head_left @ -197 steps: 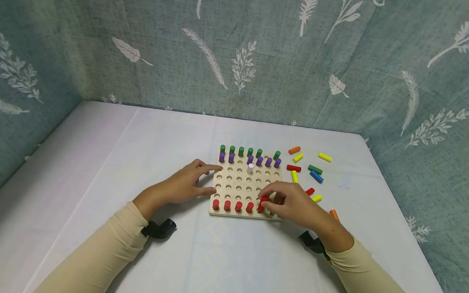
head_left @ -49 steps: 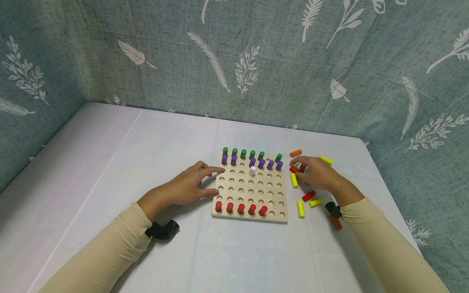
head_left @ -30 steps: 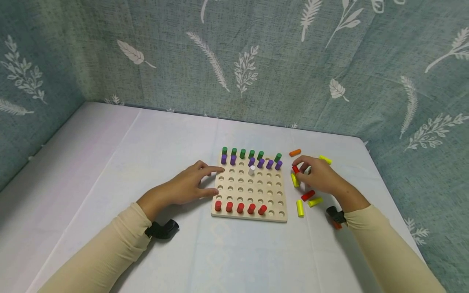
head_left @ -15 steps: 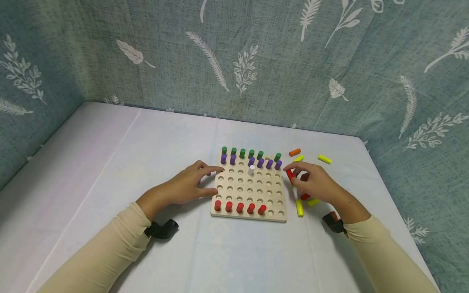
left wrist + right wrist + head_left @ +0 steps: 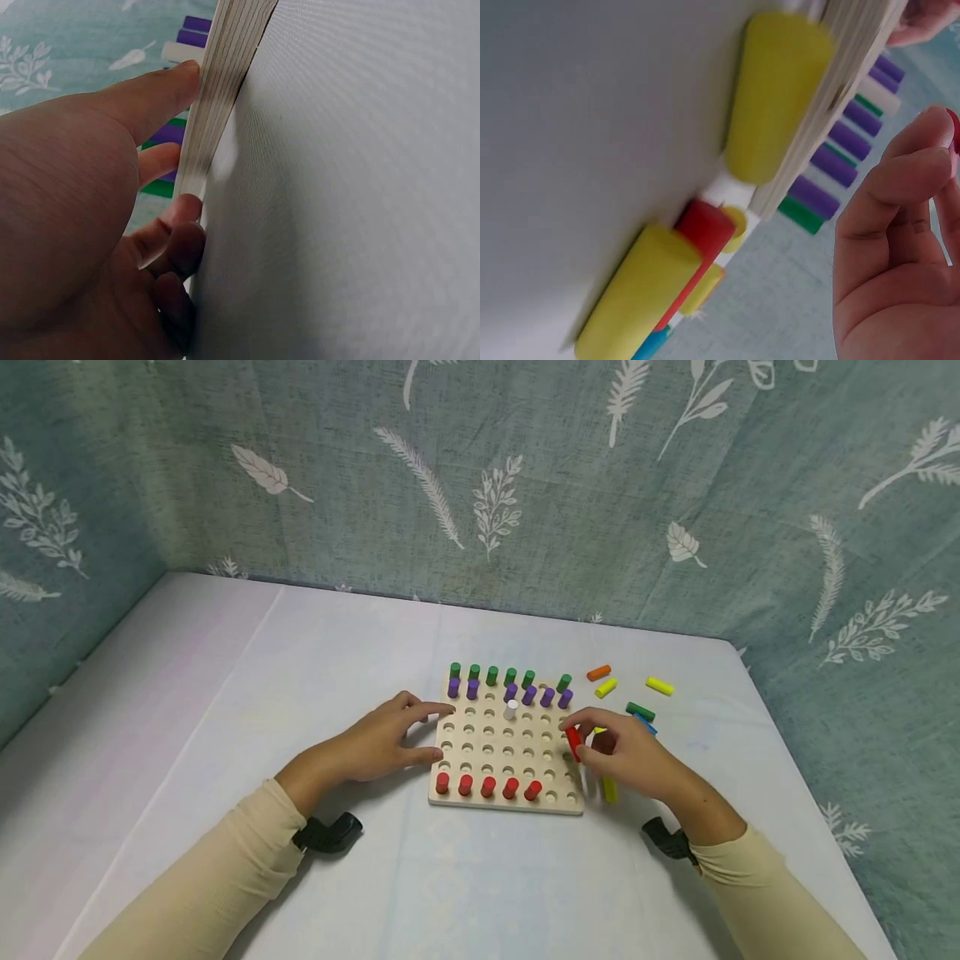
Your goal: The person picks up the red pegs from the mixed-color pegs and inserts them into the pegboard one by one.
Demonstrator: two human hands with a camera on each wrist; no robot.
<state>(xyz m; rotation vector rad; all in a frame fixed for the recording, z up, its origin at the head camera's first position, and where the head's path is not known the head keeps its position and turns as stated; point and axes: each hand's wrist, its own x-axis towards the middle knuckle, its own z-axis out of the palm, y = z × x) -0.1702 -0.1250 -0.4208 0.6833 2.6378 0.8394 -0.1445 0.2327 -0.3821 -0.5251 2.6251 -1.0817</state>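
In the head view a pale wooden pegboard [image 5: 487,806] lies on the table. My left hand [image 5: 378,739] rests thumb and index fingertip at its left edge, the other fingers loosely bent. Over the board's right side, my right hand [image 5: 633,752] pinches a red peg [image 5: 573,743] between thumb and fingertips, tilted. Five-hole stretches aside, a row of red pegs [image 5: 488,786] stands along the front, gaps at its right end. Green pegs [image 5: 492,675] fill most of the back row, purple pegs [image 5: 528,695] the row before it. One white peg [image 5: 511,710] stands in front of the purple ones.
Right of the board lie loose pegs: an orange peg [image 5: 598,673], a yellow peg [image 5: 660,686], a green peg [image 5: 641,712], a blue peg [image 5: 646,724] and others partly under my right hand. A patterned cloth [image 5: 337,485] hangs behind the table.
My right hand has picked a red peg from the loose pile and carried it left and nearer to me, over the board's right side. My left hand has stayed at the board's edge.
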